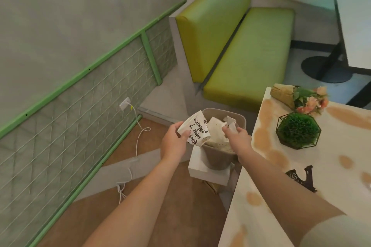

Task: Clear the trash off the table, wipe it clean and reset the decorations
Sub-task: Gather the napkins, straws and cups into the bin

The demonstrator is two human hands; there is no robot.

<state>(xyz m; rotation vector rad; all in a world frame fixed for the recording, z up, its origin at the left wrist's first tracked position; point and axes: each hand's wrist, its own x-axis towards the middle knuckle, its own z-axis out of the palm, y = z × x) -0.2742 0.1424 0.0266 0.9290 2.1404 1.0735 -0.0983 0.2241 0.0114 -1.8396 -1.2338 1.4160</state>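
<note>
Trash part-cleared: printed wrapper (pixel 194 129) gripped in left hand (pixel 174 140) over bin (pixel 217 156) beside table (pixel 301 176), crumpled paper (pixel 230 124) pinched in right hand (pixel 239 136) above bin mouth. Brown stains on tabletop, wiping not begun. Plant (pixel 298 130), bouquet (pixel 299 97) and tower ornament (pixel 303 178) on table, not yet reset.

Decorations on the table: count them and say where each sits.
3. Flower bouquet at the table's far edge, green plant in a wire frame nearer, dark tower figure nearest, partly behind the arm. More may lie out of frame.

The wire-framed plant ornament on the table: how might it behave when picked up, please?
The wire-framed plant ornament probably lifts lightly, since its frame is thin and open. Its flat facets should keep it from rolling, and the thin wires look bendable, so a gentle grip seems wise.
</note>
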